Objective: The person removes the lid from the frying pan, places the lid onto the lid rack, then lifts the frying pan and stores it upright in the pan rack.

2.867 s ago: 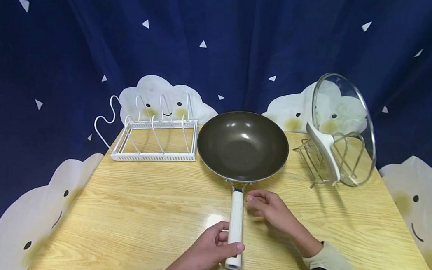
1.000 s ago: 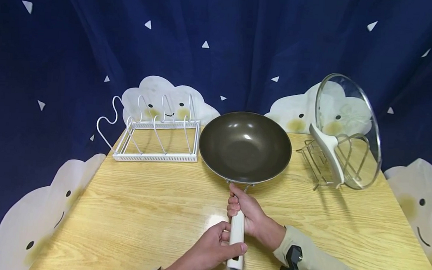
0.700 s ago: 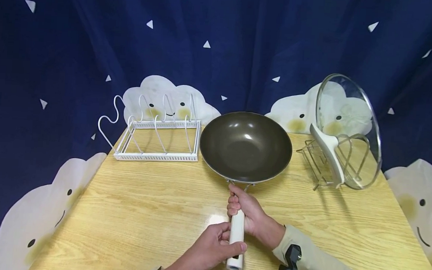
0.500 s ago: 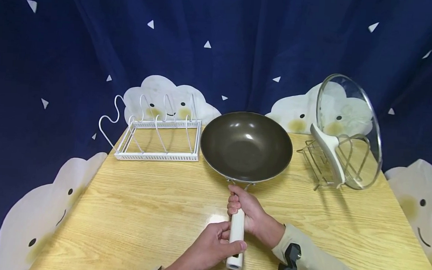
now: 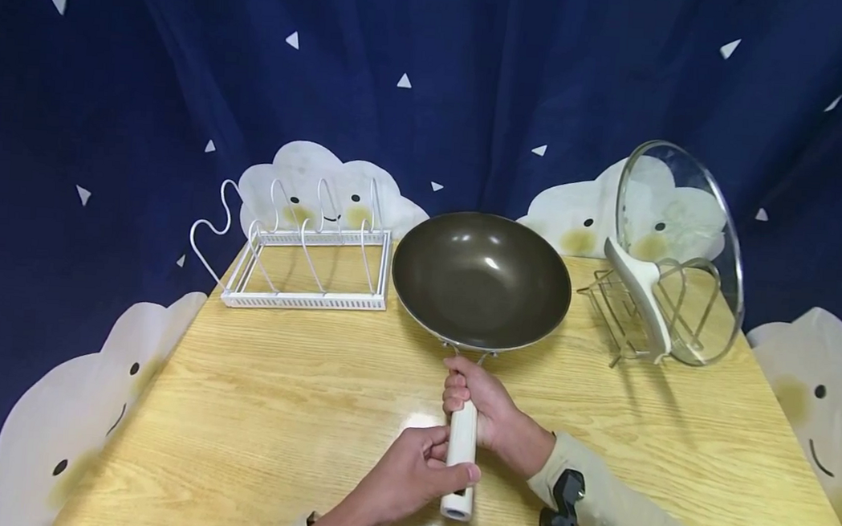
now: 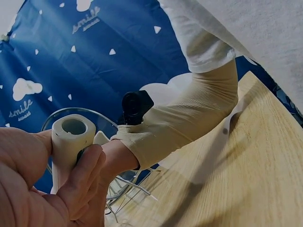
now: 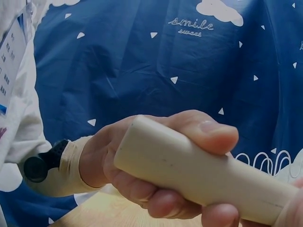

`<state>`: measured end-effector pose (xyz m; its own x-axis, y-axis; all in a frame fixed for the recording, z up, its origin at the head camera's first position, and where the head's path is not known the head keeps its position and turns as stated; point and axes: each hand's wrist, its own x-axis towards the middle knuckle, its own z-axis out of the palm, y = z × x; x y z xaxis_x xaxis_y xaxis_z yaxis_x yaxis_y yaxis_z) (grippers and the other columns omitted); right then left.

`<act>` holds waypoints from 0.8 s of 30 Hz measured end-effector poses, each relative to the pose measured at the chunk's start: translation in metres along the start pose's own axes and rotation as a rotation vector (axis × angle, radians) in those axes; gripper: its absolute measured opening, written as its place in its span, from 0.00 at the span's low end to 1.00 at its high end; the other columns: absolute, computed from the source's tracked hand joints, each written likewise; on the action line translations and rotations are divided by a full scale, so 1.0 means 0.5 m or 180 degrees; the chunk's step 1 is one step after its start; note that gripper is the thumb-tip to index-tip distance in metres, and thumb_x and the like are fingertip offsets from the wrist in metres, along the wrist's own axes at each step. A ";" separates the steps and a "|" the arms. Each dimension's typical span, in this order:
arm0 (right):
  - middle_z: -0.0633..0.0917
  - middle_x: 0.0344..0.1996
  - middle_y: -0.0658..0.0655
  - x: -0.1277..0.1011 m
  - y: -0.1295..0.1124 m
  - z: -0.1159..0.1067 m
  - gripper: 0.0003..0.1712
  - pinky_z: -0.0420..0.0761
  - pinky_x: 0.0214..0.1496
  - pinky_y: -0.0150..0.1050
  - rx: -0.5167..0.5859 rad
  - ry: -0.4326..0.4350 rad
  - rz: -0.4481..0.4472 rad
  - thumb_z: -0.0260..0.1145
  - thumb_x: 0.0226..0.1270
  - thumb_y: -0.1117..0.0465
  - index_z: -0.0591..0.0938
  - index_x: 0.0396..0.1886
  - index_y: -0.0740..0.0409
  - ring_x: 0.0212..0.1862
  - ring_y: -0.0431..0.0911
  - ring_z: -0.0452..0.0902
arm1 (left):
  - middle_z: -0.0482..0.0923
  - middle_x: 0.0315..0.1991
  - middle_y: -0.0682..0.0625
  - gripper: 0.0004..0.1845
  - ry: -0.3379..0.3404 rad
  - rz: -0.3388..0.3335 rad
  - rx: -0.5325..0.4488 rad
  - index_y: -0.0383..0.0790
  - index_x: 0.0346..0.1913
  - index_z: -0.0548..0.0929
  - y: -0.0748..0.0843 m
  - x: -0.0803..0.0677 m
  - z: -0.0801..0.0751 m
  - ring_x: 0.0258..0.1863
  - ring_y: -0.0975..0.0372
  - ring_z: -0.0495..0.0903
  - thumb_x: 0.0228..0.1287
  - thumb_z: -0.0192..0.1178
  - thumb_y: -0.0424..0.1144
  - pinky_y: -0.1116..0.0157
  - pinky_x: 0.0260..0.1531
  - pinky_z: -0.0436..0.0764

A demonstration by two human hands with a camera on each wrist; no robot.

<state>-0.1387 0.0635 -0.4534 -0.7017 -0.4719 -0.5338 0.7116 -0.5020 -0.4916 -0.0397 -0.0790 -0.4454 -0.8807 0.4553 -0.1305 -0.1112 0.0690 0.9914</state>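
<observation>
Presently the dark non-stick wok (image 5: pixel 481 279) sits at the middle of the light wooden table (image 5: pixel 252 414), its cream cylindrical handle (image 5: pixel 460 458) pointing toward the person. Right hand (image 5: pixel 488 408) is wrapped round the handle's upper end near the metal bracket; left hand (image 5: pixel 411 476) clamps the butt end, thumb over the top. Risks, as judged: the white wire rack (image 5: pixel 305 264) stands just beside the wok's left rim, and the glass lid (image 5: pixel 678 247) leans upright in the metal wire stand (image 5: pixel 631 316) to the right. A careless swing could strike either; the lid would topple easily.
</observation>
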 end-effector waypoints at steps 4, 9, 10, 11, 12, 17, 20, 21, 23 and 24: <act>0.64 0.13 0.41 -0.004 -0.002 0.004 0.23 0.64 0.14 0.22 -0.0020 0.0006 0.0044 0.50 0.81 0.59 0.63 0.19 0.50 0.12 0.29 0.59 | 0.85 0.29 0.54 0.13 -0.0003 -0.0004 -0.0007 0.32 0.45 0.85 0.003 -0.003 0.000 0.28 0.71 0.81 0.64 0.69 0.38 0.75 0.27 0.80; 0.64 0.12 0.41 -0.008 -0.004 0.007 0.24 0.64 0.13 0.22 0.0001 -0.0006 0.0062 0.50 0.80 0.60 0.62 0.18 0.49 0.12 0.29 0.59 | 0.84 0.28 0.55 0.13 0.0035 0.0012 0.0050 0.33 0.45 0.85 0.009 -0.005 0.002 0.27 0.71 0.80 0.64 0.69 0.38 0.75 0.27 0.79; 0.64 0.12 0.41 -0.009 -0.004 0.007 0.24 0.64 0.13 0.22 0.0012 -0.0014 0.0068 0.50 0.80 0.60 0.62 0.18 0.49 0.12 0.29 0.59 | 0.84 0.27 0.55 0.13 0.0048 0.0012 0.0076 0.33 0.45 0.85 0.011 -0.006 0.002 0.27 0.71 0.80 0.63 0.69 0.39 0.75 0.27 0.79; 0.65 0.12 0.41 -0.010 -0.005 0.008 0.24 0.64 0.13 0.22 0.0021 -0.0020 0.0073 0.50 0.80 0.60 0.62 0.18 0.49 0.12 0.29 0.59 | 0.84 0.27 0.55 0.13 0.0050 0.0008 0.0080 0.33 0.45 0.86 0.013 -0.006 0.002 0.27 0.71 0.80 0.64 0.69 0.39 0.75 0.27 0.79; 0.65 0.12 0.41 -0.011 -0.005 0.009 0.24 0.64 0.13 0.22 0.0036 -0.0026 0.0077 0.51 0.80 0.60 0.62 0.17 0.49 0.12 0.29 0.59 | 0.84 0.27 0.55 0.13 0.0046 0.0002 0.0071 0.33 0.45 0.85 0.014 -0.007 0.002 0.27 0.71 0.80 0.64 0.69 0.39 0.75 0.27 0.79; 0.65 0.11 0.41 -0.015 -0.007 0.014 0.24 0.64 0.13 0.22 0.0068 -0.0039 0.0065 0.51 0.80 0.60 0.63 0.17 0.49 0.12 0.29 0.59 | 0.84 0.28 0.54 0.13 0.0010 -0.0028 0.0007 0.33 0.47 0.85 0.020 -0.011 0.001 0.27 0.70 0.80 0.65 0.68 0.38 0.73 0.27 0.80; 0.65 0.11 0.41 -0.020 -0.010 0.020 0.24 0.64 0.13 0.22 0.0048 -0.0064 0.0041 0.52 0.80 0.59 0.63 0.17 0.49 0.12 0.29 0.60 | 0.85 0.29 0.53 0.13 0.0019 -0.0031 0.0013 0.33 0.48 0.86 0.027 -0.014 0.000 0.28 0.70 0.81 0.65 0.68 0.39 0.72 0.27 0.81; 0.65 0.11 0.42 -0.022 -0.011 0.022 0.24 0.64 0.13 0.22 0.0043 -0.0070 0.0041 0.52 0.79 0.59 0.63 0.17 0.49 0.12 0.29 0.60 | 0.85 0.29 0.53 0.14 0.0019 -0.0026 0.0007 0.33 0.48 0.86 0.029 -0.015 0.000 0.28 0.69 0.81 0.65 0.68 0.38 0.72 0.28 0.81; 0.65 0.11 0.42 -0.027 -0.014 0.027 0.24 0.64 0.13 0.22 0.0039 -0.0074 0.0036 0.52 0.79 0.59 0.63 0.17 0.49 0.12 0.29 0.60 | 0.85 0.29 0.54 0.13 0.0000 -0.0014 0.0026 0.34 0.48 0.86 0.036 -0.016 -0.002 0.28 0.70 0.81 0.64 0.68 0.38 0.72 0.28 0.81; 0.65 0.11 0.42 -0.028 -0.015 0.029 0.24 0.64 0.14 0.22 0.0029 -0.0075 0.0026 0.52 0.79 0.59 0.63 0.17 0.49 0.12 0.29 0.60 | 0.84 0.29 0.54 0.13 -0.0021 -0.0005 0.0038 0.33 0.48 0.86 0.040 -0.016 -0.002 0.28 0.70 0.80 0.65 0.68 0.38 0.73 0.28 0.81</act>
<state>-0.1347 0.0635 -0.4319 -0.6965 -0.4930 -0.5213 0.7170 -0.5047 -0.4808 -0.0354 -0.0824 -0.4246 -0.8775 0.4610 -0.1320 -0.1069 0.0803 0.9910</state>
